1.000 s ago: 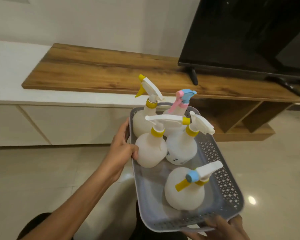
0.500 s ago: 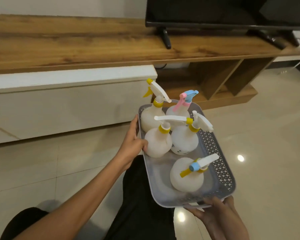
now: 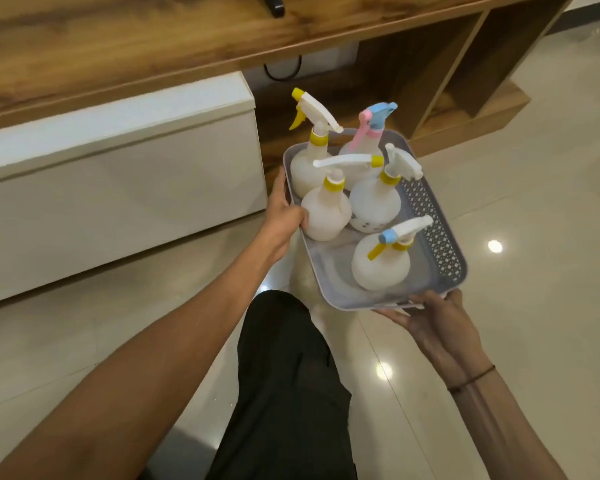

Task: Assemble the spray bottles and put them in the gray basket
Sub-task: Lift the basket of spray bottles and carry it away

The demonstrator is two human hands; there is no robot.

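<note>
A white cabinet (image 3: 118,174) stands at far left under a wooden bench (image 3: 153,39), with a black cable (image 3: 281,72) looping behind. The left hand (image 3: 281,216) grips the left rim of the gray basket (image 3: 444,244), held above the tiled floor (image 3: 534,202). Five assembled spray bottles (image 3: 326,213) stand inside: four clustered at the far end, one alone nearer. A black trouser leg (image 3: 284,393) lies below. The right hand (image 3: 430,320) holds the basket's near edge, fingers curled beneath.

Count: five spray bottles (image 3: 327,211), all fitted with trigger heads; one gray basket (image 3: 440,244); two hands, left hand (image 3: 282,216) and right hand (image 3: 433,322).
</note>
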